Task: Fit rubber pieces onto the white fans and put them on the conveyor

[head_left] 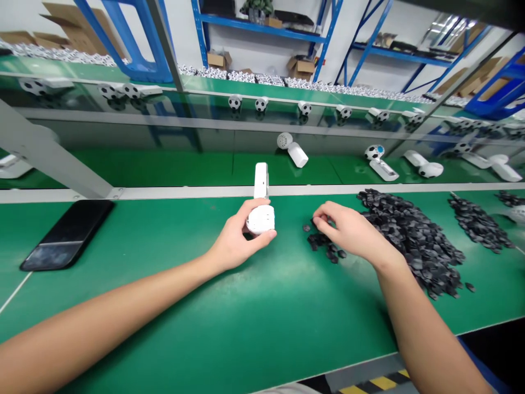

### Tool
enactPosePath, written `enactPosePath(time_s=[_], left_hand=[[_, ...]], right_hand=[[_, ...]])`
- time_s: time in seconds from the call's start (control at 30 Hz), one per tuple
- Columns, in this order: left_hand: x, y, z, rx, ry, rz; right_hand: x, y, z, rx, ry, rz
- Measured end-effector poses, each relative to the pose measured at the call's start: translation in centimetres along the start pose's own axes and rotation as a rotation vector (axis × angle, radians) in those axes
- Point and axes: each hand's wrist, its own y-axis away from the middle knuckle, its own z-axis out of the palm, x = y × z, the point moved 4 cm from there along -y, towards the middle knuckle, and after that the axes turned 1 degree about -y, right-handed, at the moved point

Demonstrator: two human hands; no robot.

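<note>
My left hand (240,235) is wrapped round the round head of a white device (261,219), thumb on the near side and fingers on the far side. The device's straight white handle points away from me, over the table's back rail. To the right, my right hand (342,227) is closed in a pinch, with a dark bit showing at its fingertips. It hovers over or touches a small scatter of black pieces (331,253); the fingers partly hide them. Just behind it lies a large heap of similar black pieces (410,235).
A black phone (68,235) lies at left on the green table (229,339). Beyond the white rail (197,192), several white devices with football-patterned heads (380,163) lie on a green surface. A second black heap (479,223) sits far right. A metal post (57,153) rises at left.
</note>
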Motion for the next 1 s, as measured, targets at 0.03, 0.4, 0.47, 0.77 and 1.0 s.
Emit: enactPosePath(time_s=[0.03,0.4,0.47,0.77,1.0], left_hand=[[0.1,0.0,0.1,-0.014,-0.029,0.022],[1.1,0.2,1.2,-0.249,-0.251,0.174],[1.1,0.3,1.4,-0.28,-0.263,0.165],[1.3,0.0,1.3,-0.27,-0.253,0.139],[1.3,-0.3,1.1,-0.292,-0.245,0.131]], right_hand=[[-0.6,0.1,0.1,0.014,-0.053,0.009],[-5.8,0.9,4.1,-0.191,-0.615,0.005],[-5.6,0.9,4.5,-0.178,-0.703,0.058],[-5.7,0.3,5.5,0.011,-0.735,0.173],[-6.2,-0.2,5.5,0.032,-0.709,0.079]])
